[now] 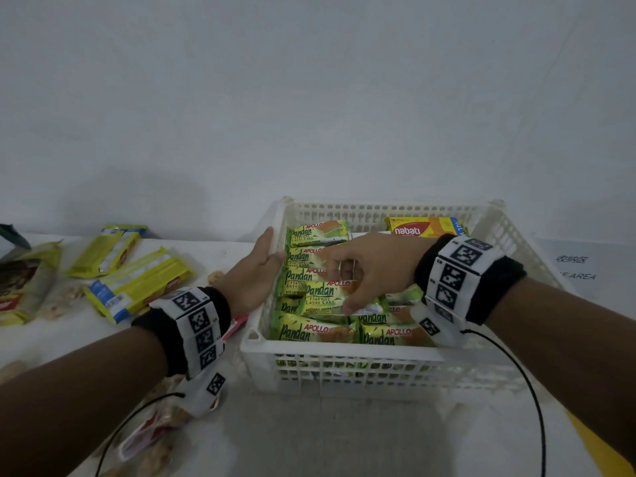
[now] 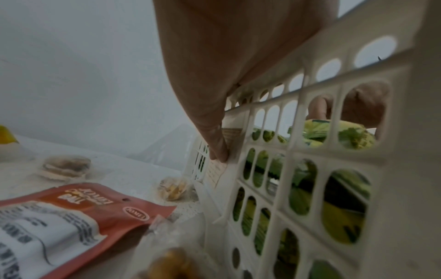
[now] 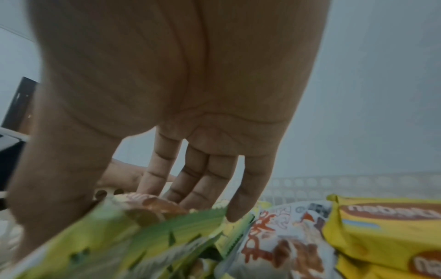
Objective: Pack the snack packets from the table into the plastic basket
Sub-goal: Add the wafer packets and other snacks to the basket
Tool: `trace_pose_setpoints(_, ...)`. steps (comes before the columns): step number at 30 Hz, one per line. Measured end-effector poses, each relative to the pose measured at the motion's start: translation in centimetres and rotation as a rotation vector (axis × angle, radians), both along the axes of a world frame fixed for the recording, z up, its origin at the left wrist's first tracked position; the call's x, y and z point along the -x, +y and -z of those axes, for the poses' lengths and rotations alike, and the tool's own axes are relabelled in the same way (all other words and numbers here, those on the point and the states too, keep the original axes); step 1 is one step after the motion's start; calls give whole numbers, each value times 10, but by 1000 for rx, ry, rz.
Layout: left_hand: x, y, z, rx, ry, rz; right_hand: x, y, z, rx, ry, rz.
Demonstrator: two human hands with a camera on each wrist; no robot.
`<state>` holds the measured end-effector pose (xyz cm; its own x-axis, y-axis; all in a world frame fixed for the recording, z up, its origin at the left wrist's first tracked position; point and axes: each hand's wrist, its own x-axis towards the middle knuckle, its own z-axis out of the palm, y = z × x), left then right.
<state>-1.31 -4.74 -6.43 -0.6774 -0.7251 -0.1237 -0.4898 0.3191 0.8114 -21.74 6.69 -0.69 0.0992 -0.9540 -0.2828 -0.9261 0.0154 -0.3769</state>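
A white plastic basket (image 1: 344, 349) stands on the table, its floor covered with several green Pandan cake packets (image 1: 309, 333). A yellow nabati packet (image 1: 423, 228) lies at its back right. My right hand (image 1: 340, 290) hovers over the basket's middle and pinches one Pandan packet (image 1: 323, 296) between thumb and fingers, just above the others. In the right wrist view the fingers (image 3: 238, 203) rest on that packet (image 3: 119, 245). My left hand (image 1: 266, 256) grips the basket's left rim, with the thumb (image 2: 218, 149) outside the wall (image 2: 286, 154) and the fingers (image 2: 365, 107) inside.
Yellow wafer packets (image 1: 137, 284) and a brown-and-green bag (image 1: 24, 280) lie on the table to the left. A red packet (image 2: 83, 213) and small clear-wrapped snacks (image 2: 64, 168) sit beside the basket's left wall. A printed label (image 1: 578, 266) lies to the right. A wall rises behind.
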Motion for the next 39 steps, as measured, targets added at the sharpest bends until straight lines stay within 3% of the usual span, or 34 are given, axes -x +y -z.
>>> trace_pose_setpoints(6, 1, 0, 0, -11, 14, 2, 12, 6, 5, -133, 3, 58)
trace_pose_setpoints(22, 3, -5, 6, 28, -18, 15, 15, 6, 10, -112, 14, 81)
trace_pose_setpoints(27, 5, -5, 7, 57, -40, 13, 18, 7, 4, 32, 41, 132)
trace_pose_setpoints(32, 5, -9, 8, 43, -41, 3, 18, 1, -3, 353, 201, 162)
trace_pose_setpoints(36, 1, -16, -6, 6, -66, -1, 5, -6, -8, 499, 288, 205)
trace_pose_setpoints(39, -11, -17, -25, 99, -47, -85, -9, -14, -15, 544, 290, 198)
